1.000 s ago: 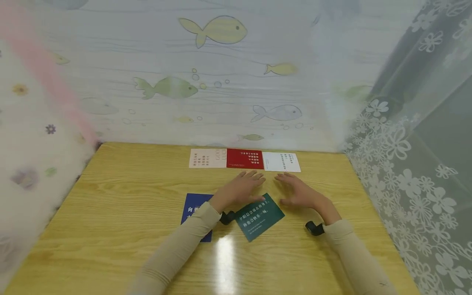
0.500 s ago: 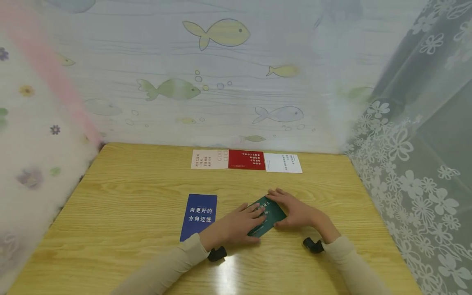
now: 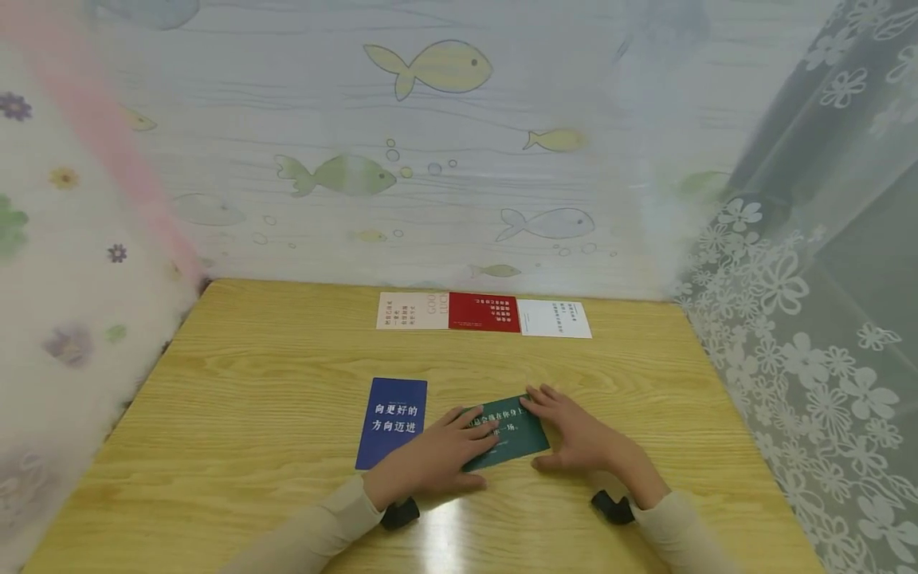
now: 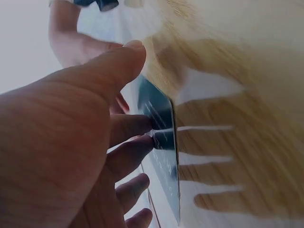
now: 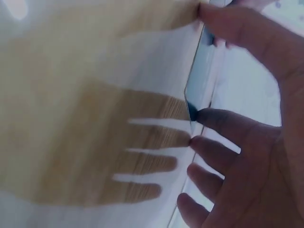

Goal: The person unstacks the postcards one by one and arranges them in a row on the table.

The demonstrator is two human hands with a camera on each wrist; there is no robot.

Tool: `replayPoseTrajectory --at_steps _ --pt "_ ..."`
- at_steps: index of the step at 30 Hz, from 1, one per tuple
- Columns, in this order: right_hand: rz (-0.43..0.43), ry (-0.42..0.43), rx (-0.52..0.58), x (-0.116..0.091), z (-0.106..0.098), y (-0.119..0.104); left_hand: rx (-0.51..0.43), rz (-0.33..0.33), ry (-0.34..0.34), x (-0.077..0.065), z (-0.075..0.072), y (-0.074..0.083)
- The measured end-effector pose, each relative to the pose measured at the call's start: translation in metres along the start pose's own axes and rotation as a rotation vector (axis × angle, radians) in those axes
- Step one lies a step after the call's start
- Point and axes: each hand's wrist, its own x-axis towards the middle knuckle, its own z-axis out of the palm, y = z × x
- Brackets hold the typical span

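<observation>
A dark green card (image 3: 512, 448) with white writing lies slightly slanted on the wooden table, between the two hands. My left hand (image 3: 436, 453) covers its left part, fingers spread; in the left wrist view, two fingertips touch the card's surface (image 4: 164, 140) while the thumb stays off it. My right hand (image 3: 579, 434) is at the card's right end. In the right wrist view the index fingertip rests on the corner of the card (image 5: 202, 80), and the thumb reaches toward the table nearer the body. Left of the left hand lies a blue card (image 3: 394, 410), upright to the viewer.
Along the back of the table (image 3: 251, 414) lie a pale pink card (image 3: 402, 311), a red card (image 3: 484, 312) and a white card (image 3: 555, 319), side by side in a row. Behind them hangs a fish-patterned curtain (image 3: 445, 215). Lace (image 3: 782, 359) borders the right side.
Both hands have come back toward the body and down onto the green card. The card has turned closer to level and shifted slightly left. The blue card is uncovered now.
</observation>
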Motion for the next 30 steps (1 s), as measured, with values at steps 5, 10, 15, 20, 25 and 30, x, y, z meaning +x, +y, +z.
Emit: replayPoseTrajectory --at_steps 5,10,15,20,25,30 --pt "0.014 0.025 -0.028 -0.011 0.005 -0.008 -0.093 -0.026 0.000 -0.010 -0.001 -0.006" --pt "0.010 0.049 -0.053 -0.020 0.007 -0.014 -0.095 -0.070 0.049 -0.018 -0.004 -0.014" --pt "-0.009 0.067 -0.061 -0.026 0.008 -0.017 -0.073 -0.124 0.080 -0.025 -0.004 -0.021" --pt "-0.011 0.079 -0.078 -0.027 0.009 -0.015 -0.052 -0.147 0.061 -0.024 -0.004 -0.025" --pt "0.001 0.115 -0.115 -0.029 0.010 -0.009 -0.021 -0.149 0.059 -0.023 -0.003 -0.025" --pt "0.009 0.133 -0.124 -0.029 0.010 -0.005 -0.010 -0.159 0.057 -0.023 -0.004 -0.023"
